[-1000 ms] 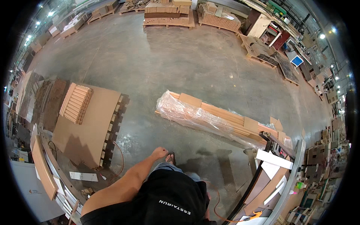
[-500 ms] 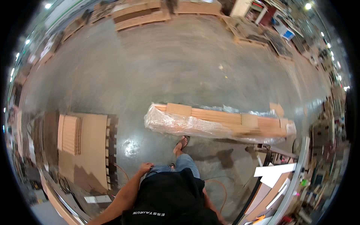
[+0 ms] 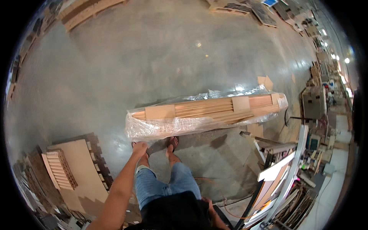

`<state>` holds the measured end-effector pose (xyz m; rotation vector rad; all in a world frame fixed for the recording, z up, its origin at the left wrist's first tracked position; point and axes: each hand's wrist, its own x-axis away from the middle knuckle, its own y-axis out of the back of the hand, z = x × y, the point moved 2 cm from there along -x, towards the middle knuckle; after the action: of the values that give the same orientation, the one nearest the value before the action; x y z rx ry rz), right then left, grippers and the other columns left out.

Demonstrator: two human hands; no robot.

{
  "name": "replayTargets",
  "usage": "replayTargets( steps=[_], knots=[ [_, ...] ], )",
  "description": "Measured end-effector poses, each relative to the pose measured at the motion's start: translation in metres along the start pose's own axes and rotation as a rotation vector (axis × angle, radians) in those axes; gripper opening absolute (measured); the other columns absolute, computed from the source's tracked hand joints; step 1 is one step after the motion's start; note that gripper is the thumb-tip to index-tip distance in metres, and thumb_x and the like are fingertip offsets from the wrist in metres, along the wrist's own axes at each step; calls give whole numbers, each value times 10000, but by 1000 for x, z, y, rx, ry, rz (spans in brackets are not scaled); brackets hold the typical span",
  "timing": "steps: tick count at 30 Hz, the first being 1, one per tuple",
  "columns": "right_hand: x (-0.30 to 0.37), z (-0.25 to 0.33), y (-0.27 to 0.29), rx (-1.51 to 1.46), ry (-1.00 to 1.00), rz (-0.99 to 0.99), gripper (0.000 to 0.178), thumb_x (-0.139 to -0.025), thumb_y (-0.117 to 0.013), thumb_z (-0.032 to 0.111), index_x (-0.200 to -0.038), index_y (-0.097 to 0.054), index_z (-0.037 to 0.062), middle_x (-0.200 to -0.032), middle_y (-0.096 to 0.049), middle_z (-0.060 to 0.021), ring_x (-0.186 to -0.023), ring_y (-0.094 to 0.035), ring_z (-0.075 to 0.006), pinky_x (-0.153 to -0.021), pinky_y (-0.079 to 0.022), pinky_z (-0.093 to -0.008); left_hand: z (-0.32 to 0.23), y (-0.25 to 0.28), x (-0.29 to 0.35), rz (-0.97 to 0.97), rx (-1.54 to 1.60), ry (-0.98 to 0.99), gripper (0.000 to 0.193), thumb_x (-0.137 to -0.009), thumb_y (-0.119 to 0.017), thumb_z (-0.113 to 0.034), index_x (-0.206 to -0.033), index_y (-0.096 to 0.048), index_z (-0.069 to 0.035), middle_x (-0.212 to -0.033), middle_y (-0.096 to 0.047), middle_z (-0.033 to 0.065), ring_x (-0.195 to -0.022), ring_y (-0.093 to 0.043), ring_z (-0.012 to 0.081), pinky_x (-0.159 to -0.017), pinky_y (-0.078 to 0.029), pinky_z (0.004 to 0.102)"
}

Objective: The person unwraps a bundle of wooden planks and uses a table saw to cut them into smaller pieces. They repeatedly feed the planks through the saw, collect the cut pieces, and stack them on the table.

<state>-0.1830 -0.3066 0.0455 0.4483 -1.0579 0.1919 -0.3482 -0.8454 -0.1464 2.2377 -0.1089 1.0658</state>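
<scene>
A long bundle of wooden strips (image 3: 207,109) lies across the floor in front of me, wrapped in clear plastic film (image 3: 151,128). Cardboard pieces (image 3: 160,112) sit over its top. My left hand (image 3: 140,147) is low in front of my leg, close to the near left end of the wrap. Whether it touches the film cannot be made out, and its fingers are too small and blurred to read. My right hand (image 3: 207,201) is beside my right hip, partly behind my shirt, with its fingers mostly hidden.
To the left, a stack of wooden strips (image 3: 59,168) rests on a cardboard sheet (image 3: 86,161) over a pallet. A rack or cart with white panels (image 3: 274,168) stands at my right. An orange cord (image 3: 230,212) runs along the floor nearby. Loaded pallets (image 3: 86,13) line the far side.
I have stepped nearer to the bundle, and both feet now show beside it. My left arm has stretched forward and down from my thigh toward the wrap. My right hand now shows at my hip.
</scene>
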Motion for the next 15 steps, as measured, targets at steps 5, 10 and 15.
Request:
replayTargets(
  steps=[5, 10, 15],
  knots=[
    [-17, -28, -35, 536, -104, -49, 333, -917, -649, 267, -1133, -702, 20, -974, -729, -207, -905, -718, -295, -797, -547, -415, -31, 16, -105, -147, 97, -200, 466, -892, -630, -352, -1212, -659, -14, -1237, -653, 225, -1177, -599, 385, -1029, -461, 453],
    [-138, 32, -41, 583, -68, -30, 313, -903, -643, 232, -1140, -659, 27, -900, -711, -159, -786, -695, -265, -702, -545, -405, 0, 3, -191, -76, -123, -154, 592, -906, -644, -346, -1397, -511, -44, -1433, -534, 181, -1344, -483, 356, -1115, -392, 478],
    [-315, 155, -107, 370, 162, -58, 277, -953, -642, 265, -974, -623, -11, -764, -611, -68, -716, -538, -149, -680, -480, -369, 46, -34, -239, 8, -389, -166, 719, -863, -706, -293, -1481, -410, -76, -1533, -415, 134, -1434, -359, 348, -1153, -298, 590]
  ],
)
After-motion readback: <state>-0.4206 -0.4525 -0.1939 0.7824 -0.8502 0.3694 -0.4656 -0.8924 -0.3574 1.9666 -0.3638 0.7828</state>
